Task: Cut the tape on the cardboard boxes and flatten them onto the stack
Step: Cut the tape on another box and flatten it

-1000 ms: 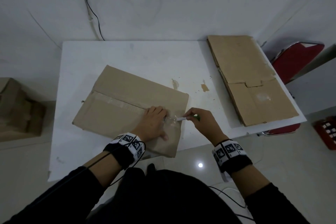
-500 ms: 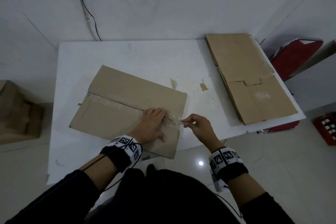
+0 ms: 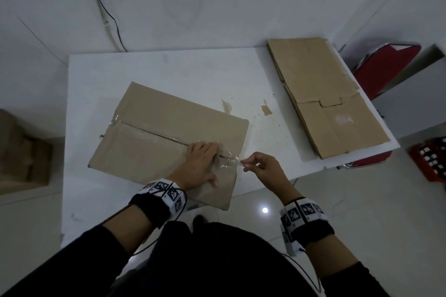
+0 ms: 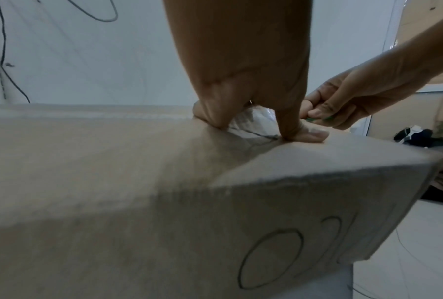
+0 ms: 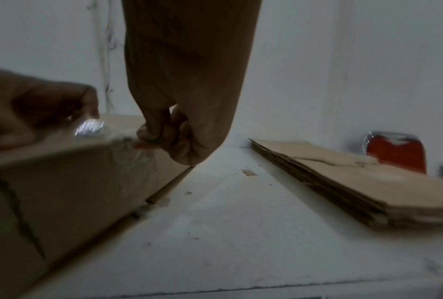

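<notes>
Left hand (image 3: 198, 166) lay flat on the light, stiff box (image 3: 169, 142); right hand (image 3: 261, 171) pinched a cutter (image 3: 241, 164) at the slick tape (image 3: 226, 158).

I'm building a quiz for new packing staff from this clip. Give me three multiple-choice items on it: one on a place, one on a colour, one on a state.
1. Where does the flattened stack lie?
A. On the table's right side
B. On the floor
C. On the chair

2. What colour is the chair behind the table?
A. Blue
B. Red
C. Yellow

3. What is the left hand doing?
A. Hanging idle
B. Lifting the stack
C. Pressing down on the cardboard box

Answers: 1 A, the stack rests along the table's right edge; 2 B, its seat shows red; 3 C, the fingers bear on the taped top while the right hand works at the seam end.
</notes>
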`<state>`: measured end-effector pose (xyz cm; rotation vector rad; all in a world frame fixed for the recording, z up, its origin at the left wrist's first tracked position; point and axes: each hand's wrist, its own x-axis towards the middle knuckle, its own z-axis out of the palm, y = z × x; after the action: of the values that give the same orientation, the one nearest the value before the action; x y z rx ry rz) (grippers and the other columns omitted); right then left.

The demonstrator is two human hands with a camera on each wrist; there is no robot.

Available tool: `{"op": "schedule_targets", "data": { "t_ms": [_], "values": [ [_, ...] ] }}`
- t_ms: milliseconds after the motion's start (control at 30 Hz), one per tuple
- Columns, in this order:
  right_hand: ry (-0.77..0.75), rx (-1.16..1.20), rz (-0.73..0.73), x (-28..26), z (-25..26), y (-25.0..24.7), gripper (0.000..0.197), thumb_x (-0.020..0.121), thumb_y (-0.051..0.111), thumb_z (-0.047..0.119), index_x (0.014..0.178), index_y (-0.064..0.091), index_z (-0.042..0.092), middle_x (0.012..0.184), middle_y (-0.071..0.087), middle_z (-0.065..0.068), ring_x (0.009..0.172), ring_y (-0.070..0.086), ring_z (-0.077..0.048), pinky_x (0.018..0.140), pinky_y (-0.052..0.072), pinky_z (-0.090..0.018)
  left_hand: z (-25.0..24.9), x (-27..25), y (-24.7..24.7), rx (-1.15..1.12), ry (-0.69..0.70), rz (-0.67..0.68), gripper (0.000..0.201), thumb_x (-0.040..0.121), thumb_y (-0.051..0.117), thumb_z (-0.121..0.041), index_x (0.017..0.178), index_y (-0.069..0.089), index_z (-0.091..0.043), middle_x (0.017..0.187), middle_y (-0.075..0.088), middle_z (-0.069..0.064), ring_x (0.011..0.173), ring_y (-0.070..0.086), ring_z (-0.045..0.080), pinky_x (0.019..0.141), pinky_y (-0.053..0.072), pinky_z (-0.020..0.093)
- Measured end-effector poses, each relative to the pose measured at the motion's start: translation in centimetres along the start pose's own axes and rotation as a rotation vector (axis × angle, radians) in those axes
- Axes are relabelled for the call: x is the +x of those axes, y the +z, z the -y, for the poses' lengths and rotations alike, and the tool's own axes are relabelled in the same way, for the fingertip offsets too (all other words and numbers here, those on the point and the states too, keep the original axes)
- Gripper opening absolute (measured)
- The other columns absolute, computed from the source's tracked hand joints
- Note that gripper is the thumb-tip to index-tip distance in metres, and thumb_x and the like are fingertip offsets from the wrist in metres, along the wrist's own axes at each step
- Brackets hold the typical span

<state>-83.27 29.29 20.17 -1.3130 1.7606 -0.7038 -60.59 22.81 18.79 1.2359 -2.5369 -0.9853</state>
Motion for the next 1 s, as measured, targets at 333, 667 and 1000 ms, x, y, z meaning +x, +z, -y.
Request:
{"op": "schedule_targets", "data": {
  "t_ms": [333,667,1000],
  "values": [
    [0.033,-0.051,-0.073,0.0,-0.2,1.5,0.009,0.089,0.066,0.010,0.090,0.071,0.017,0.082,0.073,0.004,0.061,0.055,0.001,0.058,0.039,-0.008,-2.1,1.4,-0.2,0.163,-0.159,0.044,0.085,0.041,0.083,-0.064,0.107,0.046,-0.024,0.108,0.048,-0.008,0.108,0.044,0.018,0.098,0.026,0.034],
    [-0.006,-0.063,-0.059,0.7,0.0,1.2,0.007,0.088,0.067,0.006,0.086,0.071,0.012,0.080,0.072,0.001,0.075,0.067,-0.002,0.064,0.045,-0.009,-2.4,1.1,0.6,0.208,-0.081,0.066,0.083,0.051,0.081,-0.057,0.118,0.049,-0.021,0.118,0.044,-0.002,0.115,0.037,0.023,0.108,0.018,0.041],
    [-0.021,-0.061,0.018,0.3,0.0,1.2,0.008,0.087,0.067,0.002,0.083,0.068,0.009,0.076,0.071,0.001,0.073,0.066,-0.001,0.068,0.048,-0.014,-2.2,0.7,0.3,0.115,-0.032,0.068,0.074,0.053,0.083,-0.052,0.108,0.048,-0.018,0.108,0.042,-0.004,0.109,0.035,0.022,0.108,0.020,0.051]
  ]
}}
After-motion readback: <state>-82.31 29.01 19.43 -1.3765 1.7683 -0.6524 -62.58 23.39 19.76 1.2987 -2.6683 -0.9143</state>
